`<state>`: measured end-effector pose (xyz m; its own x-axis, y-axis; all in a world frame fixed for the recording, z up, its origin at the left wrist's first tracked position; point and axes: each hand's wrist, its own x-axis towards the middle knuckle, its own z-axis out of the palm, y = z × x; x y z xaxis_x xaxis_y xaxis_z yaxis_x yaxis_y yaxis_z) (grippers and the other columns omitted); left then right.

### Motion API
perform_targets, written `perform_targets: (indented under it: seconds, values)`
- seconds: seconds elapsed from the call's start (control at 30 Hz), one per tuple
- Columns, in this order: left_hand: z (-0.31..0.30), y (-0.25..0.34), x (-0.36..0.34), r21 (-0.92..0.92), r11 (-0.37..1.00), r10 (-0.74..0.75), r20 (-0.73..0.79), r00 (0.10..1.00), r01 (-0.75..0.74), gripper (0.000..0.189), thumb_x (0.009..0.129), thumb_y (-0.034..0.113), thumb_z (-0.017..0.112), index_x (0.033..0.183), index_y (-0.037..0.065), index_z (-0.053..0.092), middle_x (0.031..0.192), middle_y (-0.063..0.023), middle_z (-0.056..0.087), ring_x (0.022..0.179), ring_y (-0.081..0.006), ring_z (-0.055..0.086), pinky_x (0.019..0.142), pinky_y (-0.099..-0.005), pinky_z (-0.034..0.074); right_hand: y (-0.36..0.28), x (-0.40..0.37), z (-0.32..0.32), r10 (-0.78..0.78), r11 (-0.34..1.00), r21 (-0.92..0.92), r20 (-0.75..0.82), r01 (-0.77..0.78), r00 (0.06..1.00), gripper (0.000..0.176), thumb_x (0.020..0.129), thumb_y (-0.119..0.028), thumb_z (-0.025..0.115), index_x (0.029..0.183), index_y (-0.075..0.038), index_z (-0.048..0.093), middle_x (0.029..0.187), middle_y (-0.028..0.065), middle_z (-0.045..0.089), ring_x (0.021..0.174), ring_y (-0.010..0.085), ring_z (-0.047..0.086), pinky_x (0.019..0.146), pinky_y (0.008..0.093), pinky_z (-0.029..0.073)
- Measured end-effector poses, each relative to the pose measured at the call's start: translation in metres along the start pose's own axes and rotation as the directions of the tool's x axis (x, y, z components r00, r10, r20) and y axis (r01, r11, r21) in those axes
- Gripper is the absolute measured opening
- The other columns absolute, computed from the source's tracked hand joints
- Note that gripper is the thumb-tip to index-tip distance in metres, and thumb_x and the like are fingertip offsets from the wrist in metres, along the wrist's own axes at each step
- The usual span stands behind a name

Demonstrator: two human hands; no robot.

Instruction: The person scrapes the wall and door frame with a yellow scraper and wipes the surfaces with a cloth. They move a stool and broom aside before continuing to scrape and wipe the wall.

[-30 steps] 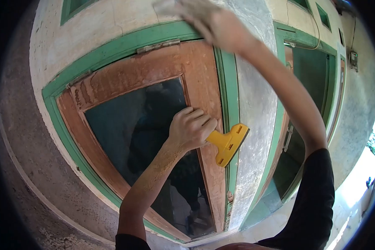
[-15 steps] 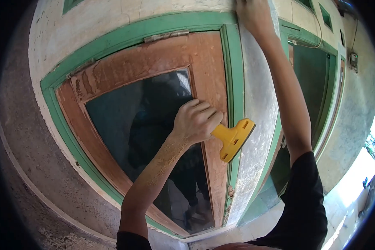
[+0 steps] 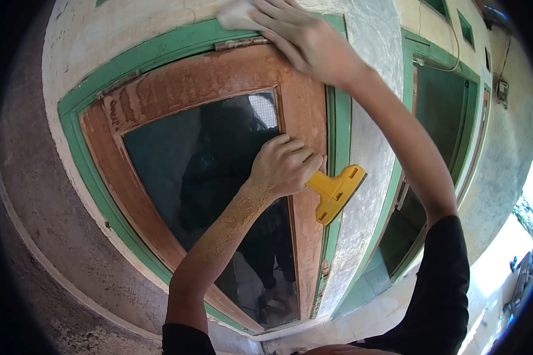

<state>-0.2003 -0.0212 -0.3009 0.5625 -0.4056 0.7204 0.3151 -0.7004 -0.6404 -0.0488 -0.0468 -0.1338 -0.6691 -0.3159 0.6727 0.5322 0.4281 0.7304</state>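
My left hand [image 3: 285, 164] is closed around the handle of a yellow scraper [image 3: 336, 194]. The scraper's wide head points right, in front of the door's edge and the green frame [image 3: 339, 133]. Brownish dust coats my left wrist and forearm. High on the green top rail, my right hand [image 3: 314, 44] reaches left with fingers stretched over a whitish sheet [image 3: 237, 14], pressing it near the hinge [image 3: 243, 43]. Motion blurs the sheet, so its material cannot be made out. Below is the brown wooden door [image 3: 302, 112], its surface patchy, with a dark glass pane [image 3: 219, 171].
A mottled grey-white wall strip [image 3: 370, 154] runs beside the frame. To the right is another green-framed doorway [image 3: 438, 124]. A rough grey wall [image 3: 47, 195] lies at the left. Pale floor tiles [image 3: 361, 331] show at the bottom.
My right hand has swept left from the wall above the frame's corner onto the top rail, bringing the whitish sheet into view. My left hand and the scraper have barely shifted.
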Motion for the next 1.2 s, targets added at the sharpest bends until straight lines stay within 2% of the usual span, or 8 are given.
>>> perform_targets:
  seconds: [0.17, 0.23, 0.43, 0.57, 0.8, 0.87, 1.0, 1.2]
  values:
    - [0.0, 0.002, -0.003, 0.006, 1.0, -0.029, 0.026, 0.999, 0.029, 0.031, 0.071, 0.018, 0.079, 0.064, 0.014, 0.05, 0.06, -0.0005, 0.051, 0.058, -0.0171, 0.054, 0.056, -0.0314, 0.04, 0.045, -0.005, -0.038, 0.641, 0.749, -0.059, -0.185, -0.66, 0.745, 0.035, 0.102, -0.011, 0.052, 0.132, 0.003, 0.061, 0.13, 0.0353, 0.059, 0.127, 0.0432, 0.058, 0.112, 0.0443, 0.045]
    - [-0.002, -0.001, -0.004, -0.007, 0.999, -0.031, 0.004, 0.999, 0.031, 0.031, 0.071, 0.018, 0.08, 0.064, 0.014, 0.05, 0.061, -0.0006, 0.051, 0.059, -0.017, 0.054, 0.056, -0.0312, 0.04, 0.081, -0.06, -0.022, 0.497, 0.72, -0.366, -0.319, -0.589, 0.807, 0.028, 0.102, -0.017, 0.054, 0.121, -0.008, 0.072, 0.081, 0.0229, 0.069, 0.072, 0.037, 0.07, 0.07, 0.0471, 0.057]
    - [0.002, 0.001, 0.0, -0.028, 0.999, -0.033, -0.016, 0.999, 0.033, 0.031, 0.074, 0.017, 0.079, 0.064, 0.014, 0.05, 0.06, -0.001, 0.05, 0.058, -0.0172, 0.054, 0.056, -0.0314, 0.04, 0.05, 0.005, -0.023, -0.089, 0.936, -0.349, -0.131, 0.038, 0.987, 0.029, 0.103, -0.012, 0.051, 0.12, 0.005, 0.067, 0.112, 0.0368, 0.064, 0.106, 0.0436, 0.068, 0.09, 0.0465, 0.055]
    - [0.002, 0.0, -0.002, -0.018, 0.999, -0.033, -0.037, 0.999, 0.032, 0.031, 0.075, 0.014, 0.078, 0.064, 0.013, 0.049, 0.057, -0.001, 0.048, 0.054, -0.018, 0.052, 0.053, -0.0319, 0.039, 0.073, -0.036, -0.051, 0.704, 0.655, -0.206, -0.182, -0.727, 0.686, 0.029, 0.103, -0.012, 0.05, 0.111, 0.009, 0.068, 0.101, 0.0344, 0.067, 0.096, 0.0449, 0.07, 0.08, 0.0489, 0.054]
    - [-0.001, 0.002, 0.002, 0.01, 1.0, -0.012, -0.051, 0.999, 0.012, 0.036, 0.077, 0.011, 0.078, 0.059, 0.014, 0.046, 0.054, -0.002, 0.047, 0.05, -0.0194, 0.05, 0.051, -0.0319, 0.038, 0.029, 0.001, -0.023, 0.006, 0.981, -0.193, 0.016, -0.003, 1.0, 0.037, 0.101, -0.011, 0.052, 0.132, 0.009, 0.058, 0.13, 0.0356, 0.059, 0.124, 0.0469, 0.057, 0.106, 0.0484, 0.048]
    - [0.001, 0.003, 0.002, -0.015, 1.0, -0.028, -0.038, 0.999, 0.028, 0.036, 0.077, 0.011, 0.078, 0.059, 0.013, 0.047, 0.054, -0.002, 0.048, 0.051, -0.0191, 0.051, 0.052, -0.0318, 0.038, 0.057, -0.003, -0.048, 0.573, 0.803, -0.262, 0.095, -0.535, 0.814, 0.034, 0.1, -0.012, 0.053, 0.126, 0.009, 0.06, 0.118, 0.035, 0.064, 0.103, 0.0462, 0.066, 0.091, 0.0487, 0.055]
    - [-0.002, 0.002, 0.001, 0.002, 1.0, -0.026, -0.029, 0.999, 0.026, 0.033, 0.076, 0.01, 0.078, 0.06, 0.013, 0.049, 0.056, -0.0013, 0.051, 0.052, -0.0184, 0.053, 0.052, -0.0313, 0.038, 0.063, -0.105, -0.04, 0.444, 0.787, -0.335, -0.276, -0.518, 0.853, 0.032, 0.103, -0.015, 0.055, 0.131, -0.004, 0.065, 0.135, 0.0254, 0.062, 0.128, 0.0392, 0.059, 0.107, 0.0457, 0.049]
    - [-0.003, 0.004, -0.003, 0.062, 0.998, -0.033, 0.009, 0.999, 0.032, 0.026, 0.075, 0.022, 0.076, 0.065, 0.014, 0.053, 0.06, 0.0002, 0.052, 0.06, -0.0177, 0.058, 0.06, -0.0319, 0.046, -0.085, -0.184, -0.084, 0.438, 0.897, -0.089, 0.312, -0.433, 0.843, 0.039, 0.094, -0.001, 0.065, 0.132, 0.003, 0.062, 0.144, 0.0219, 0.057, 0.137, 0.0385, 0.052, 0.117, 0.0495, 0.04]
